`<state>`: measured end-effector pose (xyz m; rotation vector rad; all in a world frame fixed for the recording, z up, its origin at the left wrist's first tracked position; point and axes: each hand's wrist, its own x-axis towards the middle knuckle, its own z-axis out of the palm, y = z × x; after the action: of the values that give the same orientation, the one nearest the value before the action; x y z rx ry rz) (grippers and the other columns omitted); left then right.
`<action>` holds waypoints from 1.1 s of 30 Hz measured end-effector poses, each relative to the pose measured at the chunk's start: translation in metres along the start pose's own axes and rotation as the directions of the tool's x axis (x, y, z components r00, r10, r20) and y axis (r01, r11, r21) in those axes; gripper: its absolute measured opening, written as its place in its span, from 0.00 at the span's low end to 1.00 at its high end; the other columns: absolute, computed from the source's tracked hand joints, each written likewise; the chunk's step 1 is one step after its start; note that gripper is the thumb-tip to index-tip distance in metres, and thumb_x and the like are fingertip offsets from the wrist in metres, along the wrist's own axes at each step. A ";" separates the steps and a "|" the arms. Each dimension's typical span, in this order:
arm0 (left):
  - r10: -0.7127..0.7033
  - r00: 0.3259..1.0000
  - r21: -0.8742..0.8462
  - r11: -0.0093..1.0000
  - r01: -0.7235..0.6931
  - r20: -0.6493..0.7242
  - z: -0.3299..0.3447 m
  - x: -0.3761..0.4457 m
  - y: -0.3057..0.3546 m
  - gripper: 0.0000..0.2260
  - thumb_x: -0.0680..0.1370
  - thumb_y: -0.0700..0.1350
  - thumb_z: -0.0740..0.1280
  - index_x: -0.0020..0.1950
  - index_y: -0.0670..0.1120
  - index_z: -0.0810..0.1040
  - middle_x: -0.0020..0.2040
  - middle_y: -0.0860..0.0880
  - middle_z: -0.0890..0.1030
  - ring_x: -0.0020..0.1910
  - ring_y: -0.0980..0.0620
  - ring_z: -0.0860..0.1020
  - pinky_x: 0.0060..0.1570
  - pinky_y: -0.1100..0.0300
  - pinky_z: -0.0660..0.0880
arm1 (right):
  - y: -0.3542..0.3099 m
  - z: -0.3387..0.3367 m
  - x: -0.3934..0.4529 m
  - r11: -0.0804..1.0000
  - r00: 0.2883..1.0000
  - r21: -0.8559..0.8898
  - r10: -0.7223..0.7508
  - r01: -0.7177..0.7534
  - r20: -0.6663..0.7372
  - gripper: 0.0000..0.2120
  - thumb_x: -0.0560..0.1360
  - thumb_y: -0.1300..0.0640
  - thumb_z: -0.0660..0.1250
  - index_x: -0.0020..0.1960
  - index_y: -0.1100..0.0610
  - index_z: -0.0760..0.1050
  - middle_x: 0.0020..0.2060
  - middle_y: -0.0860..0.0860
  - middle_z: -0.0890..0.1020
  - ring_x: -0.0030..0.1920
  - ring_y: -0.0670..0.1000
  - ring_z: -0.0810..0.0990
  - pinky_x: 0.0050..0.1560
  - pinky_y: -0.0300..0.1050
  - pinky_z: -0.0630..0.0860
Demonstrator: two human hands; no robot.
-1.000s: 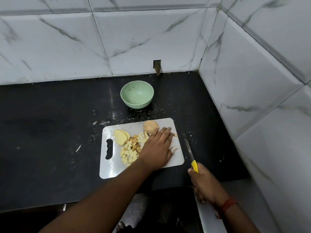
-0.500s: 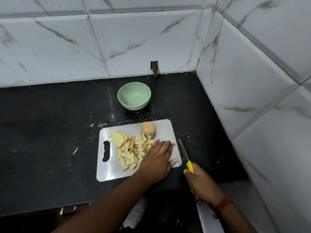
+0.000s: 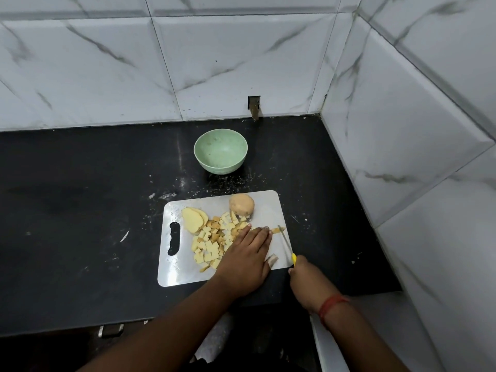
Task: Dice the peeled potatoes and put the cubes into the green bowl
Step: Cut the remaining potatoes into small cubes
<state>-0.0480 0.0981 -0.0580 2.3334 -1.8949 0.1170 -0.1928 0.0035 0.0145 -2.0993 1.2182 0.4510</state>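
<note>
Down in the head view, the left grip (image 3: 245,260) lies flat on the white cutting board (image 3: 171,275), fingers straight and pressed together, palm down at the right edge of the pile of potato cubes (image 3: 212,244), which spreads out to its left. Just beyond its fingertips sits a whole peeled potato (image 3: 241,205), and further left past the cubes lie a few potato slices (image 3: 193,219). To the right of that hand, the right grip (image 3: 308,280) is curled around the yellow handle of a knife (image 3: 288,247), whose blade runs forward along the board's right edge, its tip close to a small potato scrap (image 3: 276,230) by the left fingertips. A red thread band (image 3: 331,304) circles the right wrist. Well ahead of both hands, past the board, the green bowl (image 3: 220,151) stands on the black tabletop (image 3: 80,210) with no cubes showing inside.
</note>
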 end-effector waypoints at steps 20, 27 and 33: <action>0.010 0.998 -0.019 1.000 -0.011 -0.061 0.001 -0.002 0.000 0.27 0.85 0.58 0.53 0.77 0.42 0.71 0.74 0.44 0.74 0.74 0.46 0.68 0.78 0.47 0.60 | 0.008 0.007 -0.016 0.999 0.999 -0.038 -0.032 0.033 0.017 0.09 0.83 0.58 0.55 0.60 0.61 0.66 0.54 0.59 0.80 0.52 0.56 0.80 0.45 0.42 0.70; -0.040 0.993 -0.095 0.995 0.030 -0.112 0.002 -0.006 -0.001 0.26 0.85 0.56 0.58 0.76 0.41 0.71 0.74 0.43 0.73 0.75 0.45 0.67 0.77 0.48 0.63 | -0.005 0.001 -0.015 0.995 0.994 0.011 -0.096 0.097 -0.059 0.09 0.82 0.57 0.56 0.59 0.60 0.66 0.53 0.59 0.80 0.52 0.57 0.80 0.48 0.45 0.73; -0.045 0.995 -0.095 0.995 0.036 -0.094 0.000 -0.004 -0.001 0.25 0.85 0.55 0.58 0.75 0.40 0.73 0.72 0.44 0.75 0.74 0.45 0.69 0.77 0.48 0.63 | -0.009 0.007 -0.005 0.996 0.999 -0.078 -0.049 0.049 -0.003 0.14 0.82 0.59 0.55 0.66 0.64 0.64 0.55 0.58 0.79 0.51 0.54 0.79 0.46 0.40 0.68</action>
<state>-0.0478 0.1025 -0.0592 2.2615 -1.7685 0.1314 -0.1873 0.0146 0.0156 -2.1923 1.1662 0.4785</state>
